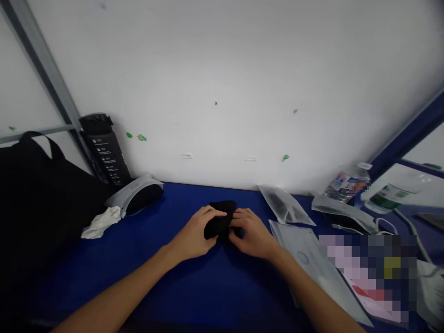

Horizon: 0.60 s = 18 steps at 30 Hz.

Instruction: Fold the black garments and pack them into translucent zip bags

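Observation:
Between my two hands is a black, soft-looking item (219, 224), rounded and folded; its exact kind does not show. My left hand (194, 233) grips its left side, thumb below and fingers over the top. On the right side, the bent fingers of my right hand (251, 233) are closed on its edge. The item is low over the blue tabletop (166, 277); whether it touches the surface I cannot tell.
At left are a black bag (41, 208), a black bottle (109, 155), a pouch with a black item (142, 196) and a crumpled white tissue (102, 223). Rightward lie clear plastic pouches (286, 206), a frosted zip bag (312, 263), cables and plastic bottles (347, 182). A white wall (222, 92) stands behind.

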Available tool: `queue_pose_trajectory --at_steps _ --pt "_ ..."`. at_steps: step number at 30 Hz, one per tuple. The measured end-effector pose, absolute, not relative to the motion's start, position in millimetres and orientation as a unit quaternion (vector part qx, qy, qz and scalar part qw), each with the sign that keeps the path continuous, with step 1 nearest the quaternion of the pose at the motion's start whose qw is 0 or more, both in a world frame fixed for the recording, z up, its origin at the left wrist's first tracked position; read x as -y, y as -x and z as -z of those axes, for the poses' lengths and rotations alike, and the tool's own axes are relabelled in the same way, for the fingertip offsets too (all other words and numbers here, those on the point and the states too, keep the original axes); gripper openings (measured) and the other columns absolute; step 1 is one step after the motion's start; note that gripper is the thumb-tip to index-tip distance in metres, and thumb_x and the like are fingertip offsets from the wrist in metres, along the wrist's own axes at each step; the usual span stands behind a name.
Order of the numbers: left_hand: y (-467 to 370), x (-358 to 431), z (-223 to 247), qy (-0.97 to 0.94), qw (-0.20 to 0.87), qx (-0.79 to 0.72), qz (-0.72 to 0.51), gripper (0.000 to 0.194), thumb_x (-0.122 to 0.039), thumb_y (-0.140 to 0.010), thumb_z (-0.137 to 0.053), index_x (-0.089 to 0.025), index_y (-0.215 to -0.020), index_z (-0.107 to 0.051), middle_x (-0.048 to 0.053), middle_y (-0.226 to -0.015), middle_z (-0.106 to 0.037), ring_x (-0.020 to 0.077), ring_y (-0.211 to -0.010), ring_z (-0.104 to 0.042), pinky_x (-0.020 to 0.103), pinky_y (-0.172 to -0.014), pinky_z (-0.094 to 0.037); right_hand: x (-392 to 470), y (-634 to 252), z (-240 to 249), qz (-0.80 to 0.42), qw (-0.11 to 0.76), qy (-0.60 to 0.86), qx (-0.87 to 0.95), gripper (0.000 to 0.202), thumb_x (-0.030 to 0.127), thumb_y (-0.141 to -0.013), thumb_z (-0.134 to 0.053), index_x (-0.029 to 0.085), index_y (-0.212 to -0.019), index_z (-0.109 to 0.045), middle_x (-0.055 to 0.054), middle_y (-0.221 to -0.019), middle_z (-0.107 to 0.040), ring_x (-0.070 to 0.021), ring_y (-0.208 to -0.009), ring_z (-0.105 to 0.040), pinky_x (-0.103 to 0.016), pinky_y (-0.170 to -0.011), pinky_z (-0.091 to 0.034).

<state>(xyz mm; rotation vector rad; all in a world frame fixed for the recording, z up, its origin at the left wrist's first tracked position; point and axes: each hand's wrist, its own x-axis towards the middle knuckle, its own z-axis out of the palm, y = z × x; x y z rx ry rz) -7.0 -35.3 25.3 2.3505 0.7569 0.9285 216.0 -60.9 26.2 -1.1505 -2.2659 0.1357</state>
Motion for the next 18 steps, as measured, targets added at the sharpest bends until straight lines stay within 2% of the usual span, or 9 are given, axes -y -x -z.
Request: queue_pose_trajectory --at_steps 3,7,10,14,18 --pt "8 35 -23 -0.885 0.209 -0.305 -0.282 0.07 -0.004 -0.077 -0.066 -0.031 -0.141 -0.059 0.005 -0.127 -0.063 0.0264 -0.116 -0.058 0.046 -0.103 -0.045 57 -219 -25 -0.005 0.371 0.478 0.796 0.022 0.004 -0.082 -0.056 0.021 -0.071 -0.065 -0.003 -0.079 -0.069 -0.0212 -0.081 -0.06 -0.038 -0.079 -0.04" --pt "6 38 -21 -0.904 0.185 -0.299 -0.245 0.073 -0.001 -0.074 -0.062 -0.031 -0.141 -0.062 0.005 -0.129 -0.063 0.0273 -0.122 -0.056 0.047 -0.103 -0.045 55 -222 -25 -0.003 0.432 0.486 0.76 0.022 0.005 -0.085 -0.052 0.021 -0.075 -0.064 -0.003 -0.082 -0.068 -0.0214 -0.081 -0.06 -0.038 -0.079 -0.043" --pt "6 38 -18 -0.906 0.176 -0.284 -0.259 0.073 0.002 -0.075 -0.06 -0.031 -0.141 -0.063 0.005 -0.14 -0.06 0.0267 -0.133 -0.051 0.047 -0.111 -0.042 56 -220 -23 -0.022 0.42 0.47 0.776 0.022 0.006 -0.086 -0.052 0.021 -0.086 -0.068 -0.005 -0.095 -0.071 -0.0234 -0.092 -0.063 -0.04 -0.085 -0.046" --pt "9 33 -11 -0.909 0.172 -0.281 -0.255 0.072 0.003 -0.079 -0.058 -0.031 -0.143 -0.06 0.004 -0.151 -0.056 0.0261 -0.143 -0.048 0.049 -0.121 -0.038 57 -216 -19 -0.061 0.367 0.458 0.807 0.031 0.01 -0.093 -0.051 0.023 -0.112 -0.071 -0.007 -0.123 -0.071 -0.026 -0.115 -0.063 -0.046 -0.099 -0.046" --pt "10 30 -8 -0.906 0.182 -0.294 -0.245 0.069 0.001 -0.087 -0.054 -0.031 -0.149 -0.055 0.004 -0.154 -0.056 0.0253 -0.143 -0.051 0.049 -0.121 -0.04 56 -217 -14 -0.088 0.315 0.481 0.813 0.033 0.017 -0.101 -0.047 0.022 -0.126 -0.069 -0.009 -0.126 -0.073 -0.0263 -0.118 -0.065 -0.048 -0.103 -0.048"
